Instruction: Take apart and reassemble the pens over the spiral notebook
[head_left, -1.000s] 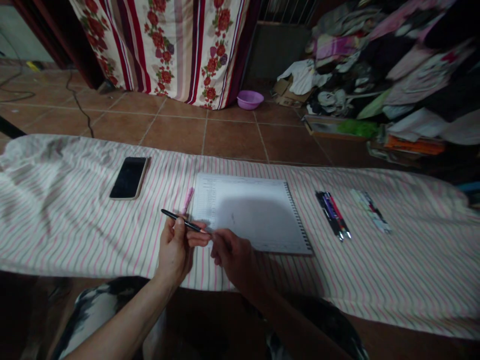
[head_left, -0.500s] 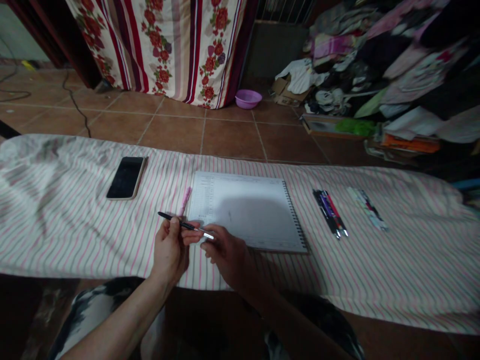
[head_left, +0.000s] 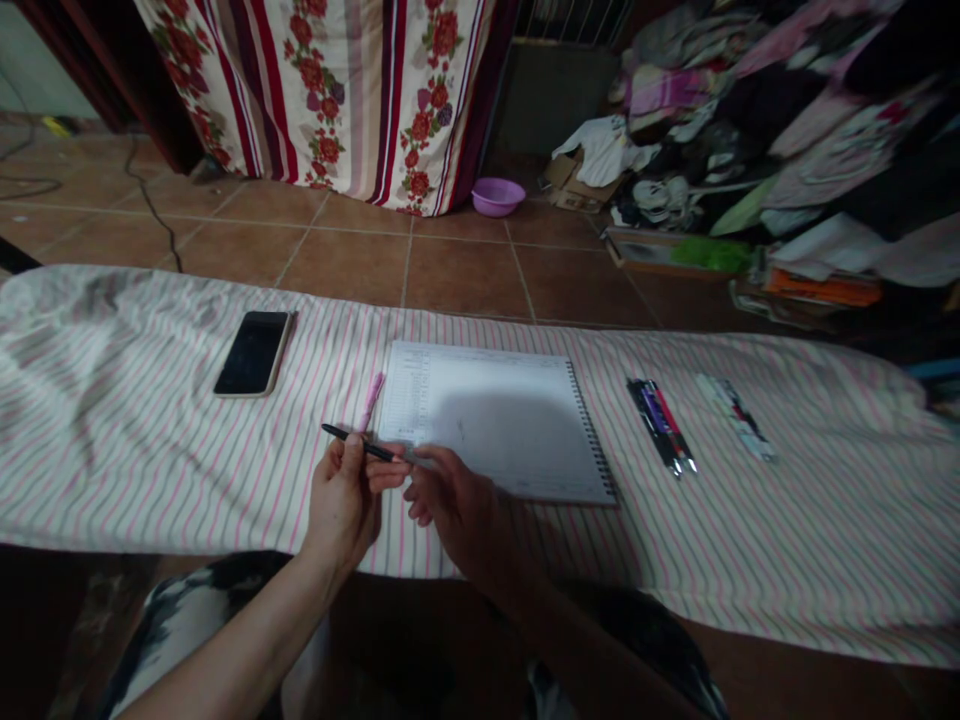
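Note:
My left hand (head_left: 346,500) is closed round a black pen (head_left: 379,452), its dark end pointing up and left. At the pen's other end the bent fingers of my right hand (head_left: 454,500) close in, and the silver part there is mostly hidden by them. Both hands are over the near left corner of an open spiral notebook (head_left: 517,430), its coil on the right and small printed rows on the left of the page. A pink pen (head_left: 370,400) lies just beyond my left hand, beside the notebook.
A striped cloth (head_left: 135,470) covers the low surface. On it, a phone (head_left: 253,354) lies left; several dark and coloured pens (head_left: 661,428) and a group of pale pens (head_left: 736,418) lie right. Beyond are a floral curtain (head_left: 360,100), a purple basin (head_left: 498,197) and piled clothes (head_left: 825,130).
The black pen has shifted slightly right with my left hand. Its silver end, visible half a second ago, is now mostly covered by my right fingers. Other things lie as before.

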